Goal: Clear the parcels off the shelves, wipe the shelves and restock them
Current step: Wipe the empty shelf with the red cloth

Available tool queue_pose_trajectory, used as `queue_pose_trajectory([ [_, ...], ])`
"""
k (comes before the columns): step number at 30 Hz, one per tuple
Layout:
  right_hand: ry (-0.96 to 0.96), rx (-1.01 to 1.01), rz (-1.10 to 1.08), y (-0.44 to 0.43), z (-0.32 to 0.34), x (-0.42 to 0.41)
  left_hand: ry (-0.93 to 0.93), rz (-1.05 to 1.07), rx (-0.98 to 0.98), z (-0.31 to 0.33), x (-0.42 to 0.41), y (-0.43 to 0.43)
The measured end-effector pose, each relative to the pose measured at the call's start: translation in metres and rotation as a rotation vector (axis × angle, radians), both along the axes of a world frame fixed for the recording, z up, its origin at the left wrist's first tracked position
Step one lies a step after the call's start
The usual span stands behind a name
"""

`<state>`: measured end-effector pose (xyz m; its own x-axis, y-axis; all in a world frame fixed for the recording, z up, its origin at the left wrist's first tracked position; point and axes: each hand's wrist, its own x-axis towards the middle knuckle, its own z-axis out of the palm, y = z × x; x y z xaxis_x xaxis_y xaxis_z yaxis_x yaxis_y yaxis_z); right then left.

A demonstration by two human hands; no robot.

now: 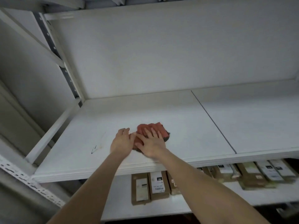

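- Head view, far left: a white perforated upright (24, 177) runs diagonally across the lower corner. Above it, the white side rail of the rack leads back to a grey post with holes (53, 46).
- The upper shelf (161, 110) is a white board that fills the middle of the frame, with a plain white back panel (161, 54) behind it.
- A short dark mark (94, 149) lies on the shelf surface near the front edge, well to the left of the hands. It is too small to tell what it is.
- The left hand (123, 141) lies on the shelf with its fingers fairly straight and close together. It grips nothing, and its thumb side touches the left edge of the cloth.
- The cloth (155, 127) is reddish-pink with a dark border and lies bunched on the left board of the upper shelf, towards the front and left of the seam.
- The right hand (152, 143) presses flat on top of the cloth, palm down, with its fingers straight and slightly spread. It is just beside the left hand.
- A thin dark seam (213, 122) runs from back to front between the two shelf boards, right of the cloth and apart from it.
- Below, on the lower shelf (267, 194), brown parcels (149, 186) with white labels lie flat side by side beneath the forearms. More labelled parcels (252, 173) sit in a row further right, under the front edge of the upper shelf.
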<state>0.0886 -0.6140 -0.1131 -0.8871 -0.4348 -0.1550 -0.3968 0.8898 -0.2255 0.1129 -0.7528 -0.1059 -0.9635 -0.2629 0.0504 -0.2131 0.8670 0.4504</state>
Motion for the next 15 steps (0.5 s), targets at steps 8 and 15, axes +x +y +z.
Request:
queue_pose_trajectory([
  [8, -0.013, 0.053, -0.505, 0.162, 0.0, 0.016, -0.073, -0.033, 0.005, -0.006, 0.06, 0.028],
  [15, 0.002, -0.009, -0.311, 0.052, -0.003, 0.057, -0.016, 0.033, 0.035, 0.004, 0.088, 0.0],
])
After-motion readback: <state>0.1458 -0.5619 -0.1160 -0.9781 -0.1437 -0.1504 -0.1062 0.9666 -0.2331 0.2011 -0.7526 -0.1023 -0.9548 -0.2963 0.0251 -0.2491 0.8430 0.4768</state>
